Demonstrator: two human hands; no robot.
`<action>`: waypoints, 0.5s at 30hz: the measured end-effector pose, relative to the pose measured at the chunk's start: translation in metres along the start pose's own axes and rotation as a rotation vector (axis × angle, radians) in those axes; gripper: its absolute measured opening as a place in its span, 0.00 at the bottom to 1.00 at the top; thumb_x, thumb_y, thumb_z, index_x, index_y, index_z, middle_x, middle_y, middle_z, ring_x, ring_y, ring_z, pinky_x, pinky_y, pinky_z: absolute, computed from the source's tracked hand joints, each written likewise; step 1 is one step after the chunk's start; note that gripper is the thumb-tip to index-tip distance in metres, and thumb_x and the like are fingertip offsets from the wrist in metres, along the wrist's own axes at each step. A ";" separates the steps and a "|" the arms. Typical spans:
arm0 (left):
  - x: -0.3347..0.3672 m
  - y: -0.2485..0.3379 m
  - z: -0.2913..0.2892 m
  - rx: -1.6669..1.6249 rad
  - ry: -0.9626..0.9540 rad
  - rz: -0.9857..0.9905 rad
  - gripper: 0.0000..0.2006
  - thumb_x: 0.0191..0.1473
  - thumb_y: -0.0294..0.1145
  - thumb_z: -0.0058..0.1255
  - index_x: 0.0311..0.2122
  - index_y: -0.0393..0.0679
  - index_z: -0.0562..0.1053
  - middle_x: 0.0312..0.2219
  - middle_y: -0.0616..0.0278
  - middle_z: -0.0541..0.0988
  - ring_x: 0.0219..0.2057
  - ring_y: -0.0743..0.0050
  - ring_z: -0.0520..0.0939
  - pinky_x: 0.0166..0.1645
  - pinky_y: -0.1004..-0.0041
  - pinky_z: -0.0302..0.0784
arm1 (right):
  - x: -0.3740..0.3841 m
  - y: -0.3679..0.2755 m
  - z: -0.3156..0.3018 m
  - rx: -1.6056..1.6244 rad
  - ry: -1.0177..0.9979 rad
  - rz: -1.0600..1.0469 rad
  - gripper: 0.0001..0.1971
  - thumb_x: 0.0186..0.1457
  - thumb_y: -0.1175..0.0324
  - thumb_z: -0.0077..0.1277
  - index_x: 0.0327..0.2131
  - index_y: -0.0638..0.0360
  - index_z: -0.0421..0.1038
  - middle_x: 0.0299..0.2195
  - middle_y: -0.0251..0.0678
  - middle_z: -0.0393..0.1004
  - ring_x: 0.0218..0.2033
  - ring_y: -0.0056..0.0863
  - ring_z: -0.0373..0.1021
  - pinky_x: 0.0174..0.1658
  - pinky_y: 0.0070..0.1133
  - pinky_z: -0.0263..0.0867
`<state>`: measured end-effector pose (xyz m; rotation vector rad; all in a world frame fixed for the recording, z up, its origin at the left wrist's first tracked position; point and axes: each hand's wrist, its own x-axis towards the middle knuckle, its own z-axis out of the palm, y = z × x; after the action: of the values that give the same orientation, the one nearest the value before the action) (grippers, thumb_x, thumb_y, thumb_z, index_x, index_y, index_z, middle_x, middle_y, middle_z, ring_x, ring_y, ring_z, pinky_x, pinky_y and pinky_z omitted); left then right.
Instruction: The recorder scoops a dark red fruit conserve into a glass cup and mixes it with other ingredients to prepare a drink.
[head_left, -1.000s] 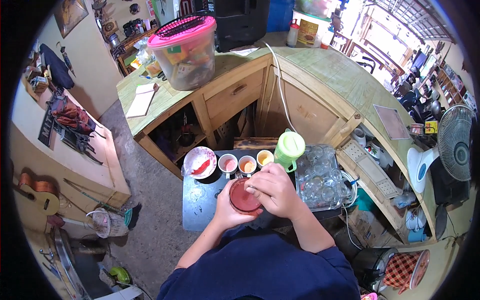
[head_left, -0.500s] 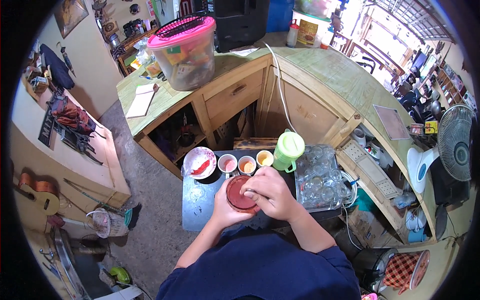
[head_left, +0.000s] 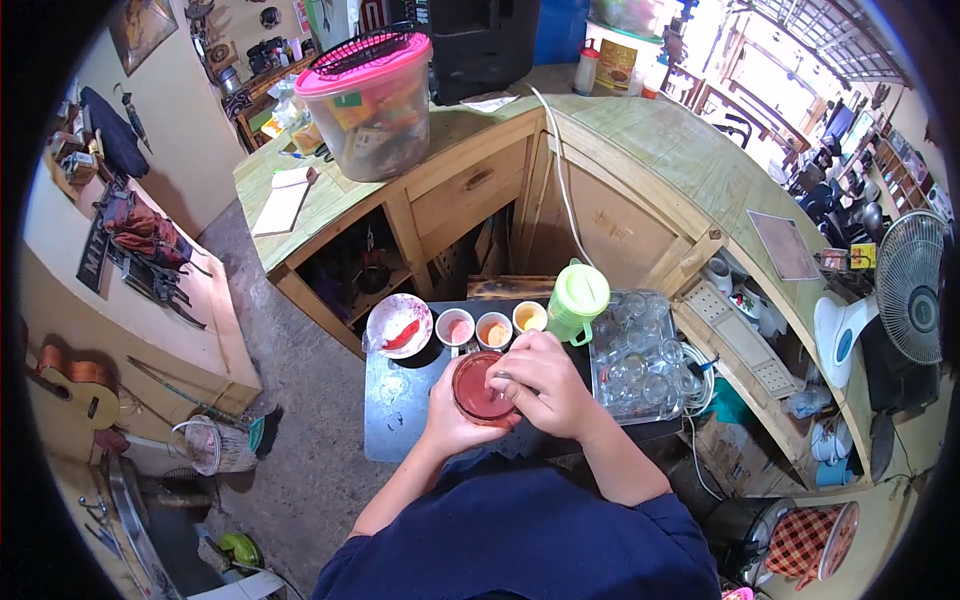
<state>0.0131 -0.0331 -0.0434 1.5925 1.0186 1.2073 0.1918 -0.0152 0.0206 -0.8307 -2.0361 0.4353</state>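
Note:
My left hand is wrapped round the side of a round container filled with reddish-brown liquid. Over its mouth, my right hand pinches a thin metal utensil handle; the utensil's lower end is hidden in the liquid and behind the fingers. Just beyond stand three cups in a row: one with pinkish contents, one with orange, one with yellow. Left of them, a patterned bowl holds something red. A green lidded pitcher stands at the right end of the row.
A metal tray of upturned glasses sits right of the pitcher on the dark low table. A wooden counter curves round the far side, bearing a pink-lidded tub. A white fan stands at the right.
My right hand has shifted slightly, and the utensil handle has moved a little within the container's mouth. My left hand and the container have stayed in place.

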 end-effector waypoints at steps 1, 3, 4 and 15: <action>0.000 -0.001 0.000 -0.003 -0.007 -0.002 0.42 0.25 0.40 0.75 0.49 0.38 0.68 0.43 0.55 0.78 0.44 0.66 0.80 0.51 0.68 0.74 | 0.000 -0.002 0.001 0.060 0.018 0.020 0.05 0.52 0.66 0.55 0.30 0.55 0.77 0.29 0.29 0.77 0.35 0.33 0.67 0.42 0.28 0.60; 0.001 0.002 0.001 0.006 -0.006 0.000 0.42 0.25 0.41 0.75 0.49 0.38 0.68 0.43 0.55 0.78 0.44 0.66 0.80 0.51 0.68 0.74 | 0.001 -0.004 0.001 0.122 0.036 0.041 0.05 0.52 0.66 0.55 0.30 0.55 0.77 0.29 0.29 0.77 0.35 0.33 0.66 0.42 0.28 0.60; 0.001 0.003 0.002 0.016 -0.004 0.002 0.42 0.25 0.41 0.75 0.49 0.38 0.68 0.43 0.55 0.78 0.44 0.66 0.80 0.51 0.68 0.74 | 0.003 -0.003 0.000 0.034 0.077 0.004 0.05 0.52 0.66 0.55 0.30 0.55 0.77 0.29 0.29 0.77 0.35 0.33 0.66 0.42 0.28 0.60; 0.000 -0.001 0.002 0.020 0.015 -0.013 0.42 0.24 0.43 0.75 0.49 0.38 0.68 0.42 0.54 0.78 0.43 0.65 0.80 0.51 0.67 0.74 | 0.004 0.000 -0.002 -0.095 0.096 -0.053 0.06 0.52 0.65 0.55 0.30 0.55 0.77 0.30 0.30 0.77 0.35 0.33 0.66 0.43 0.28 0.58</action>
<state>0.0148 -0.0329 -0.0440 1.5923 1.0521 1.2050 0.1921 -0.0123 0.0243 -0.8366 -1.9970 0.2659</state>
